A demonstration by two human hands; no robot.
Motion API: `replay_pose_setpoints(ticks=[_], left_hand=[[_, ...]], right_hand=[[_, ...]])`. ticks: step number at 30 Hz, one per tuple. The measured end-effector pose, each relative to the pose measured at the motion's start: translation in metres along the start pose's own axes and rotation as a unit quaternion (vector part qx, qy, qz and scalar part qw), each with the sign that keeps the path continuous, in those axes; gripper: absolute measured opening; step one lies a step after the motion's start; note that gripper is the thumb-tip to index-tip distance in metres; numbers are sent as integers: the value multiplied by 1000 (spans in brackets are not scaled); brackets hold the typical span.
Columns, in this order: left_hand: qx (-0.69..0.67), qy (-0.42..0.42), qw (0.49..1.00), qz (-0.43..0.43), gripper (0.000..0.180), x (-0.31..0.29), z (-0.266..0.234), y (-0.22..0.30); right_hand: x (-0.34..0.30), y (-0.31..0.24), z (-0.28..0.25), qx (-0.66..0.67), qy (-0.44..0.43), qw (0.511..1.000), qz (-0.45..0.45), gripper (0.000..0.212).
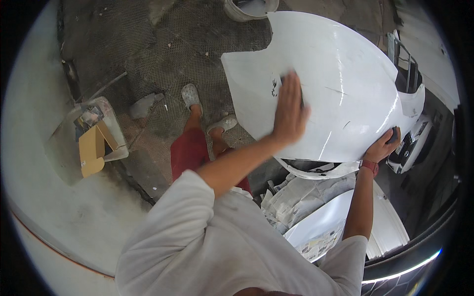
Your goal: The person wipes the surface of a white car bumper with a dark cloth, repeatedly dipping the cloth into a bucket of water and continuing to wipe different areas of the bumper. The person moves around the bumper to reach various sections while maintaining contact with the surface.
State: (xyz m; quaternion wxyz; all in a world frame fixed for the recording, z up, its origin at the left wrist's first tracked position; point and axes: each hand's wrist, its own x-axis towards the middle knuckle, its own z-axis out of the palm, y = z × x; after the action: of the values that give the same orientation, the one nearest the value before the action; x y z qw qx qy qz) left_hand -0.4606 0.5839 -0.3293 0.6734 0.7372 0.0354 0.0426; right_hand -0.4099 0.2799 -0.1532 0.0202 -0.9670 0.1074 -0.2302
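A large, curved white car body panel (316, 59) lies in front of me, with dark specks and a few scratches on its surface. My left hand (291, 113) is flat on it, slightly smeared by motion. Beneath its fingers, the edges of a dark flat pad (302, 98) show; most of it is covered. At the panel's right edge, my right hand (379, 148) rests with bent fingers around a small dark rounded object (394, 135), whose kind I cannot make out. A red watch (370, 167) is on my right wrist.
A bucket (251, 11) stands beyond the panel. On the left, an open cardboard box (92, 145) lies on a pale container (118, 148). Crumpled paper (296, 197) and another white panel (326, 217) are near my body. More car parts (410, 143) stand at right.
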Motion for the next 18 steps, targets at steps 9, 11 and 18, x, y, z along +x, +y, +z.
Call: replay_pose_setpoints(ticks=[9, 11, 18], left_hand=[[42, 77, 996, 12, 78, 119, -12, 14], [42, 28, 997, 49, 81, 78, -4, 22], [91, -96, 978, 161, 89, -4, 5, 33]], right_hand=[[8, -8, 5, 52, 6, 999, -7, 47], [3, -4, 4, 34, 4, 999, 5, 47], [0, 0, 3, -4, -2, 1000, 21, 58]])
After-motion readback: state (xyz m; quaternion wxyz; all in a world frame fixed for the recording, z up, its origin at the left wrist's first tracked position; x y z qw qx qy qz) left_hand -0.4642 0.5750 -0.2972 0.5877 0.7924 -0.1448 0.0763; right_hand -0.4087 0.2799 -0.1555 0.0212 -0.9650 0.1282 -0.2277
